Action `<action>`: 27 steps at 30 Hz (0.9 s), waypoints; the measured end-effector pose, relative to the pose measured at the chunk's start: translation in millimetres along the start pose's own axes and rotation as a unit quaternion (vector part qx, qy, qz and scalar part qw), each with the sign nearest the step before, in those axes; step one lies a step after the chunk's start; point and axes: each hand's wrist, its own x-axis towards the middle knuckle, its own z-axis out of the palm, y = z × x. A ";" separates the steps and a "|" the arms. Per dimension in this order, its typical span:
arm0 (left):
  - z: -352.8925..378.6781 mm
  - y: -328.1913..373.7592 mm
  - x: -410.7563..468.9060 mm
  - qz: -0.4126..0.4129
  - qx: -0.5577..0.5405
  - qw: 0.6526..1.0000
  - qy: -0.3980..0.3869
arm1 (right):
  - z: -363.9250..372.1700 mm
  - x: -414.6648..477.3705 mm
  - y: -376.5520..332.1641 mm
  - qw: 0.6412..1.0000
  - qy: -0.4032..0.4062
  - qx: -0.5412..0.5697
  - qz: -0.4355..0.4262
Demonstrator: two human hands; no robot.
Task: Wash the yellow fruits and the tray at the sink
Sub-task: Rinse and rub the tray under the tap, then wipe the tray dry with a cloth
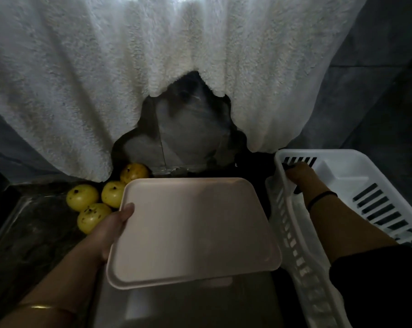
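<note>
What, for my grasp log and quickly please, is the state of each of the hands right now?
Left hand: holding the pink tray by its left edge, thumb on top.
Right hand: fingers curled over the rim of the white dish rack.

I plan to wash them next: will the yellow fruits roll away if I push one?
Probably yes: the yellow fruits are round and lie loose on the smooth dark counter. They lie clustered, so pushing one would likely nudge its neighbours.
</note>
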 end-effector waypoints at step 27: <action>-8.5 -12.6 -22.6 0.024 0.008 0.999 -0.022 | -32.2 -123.8 -66.8 0.838 0.463 0.215 -0.190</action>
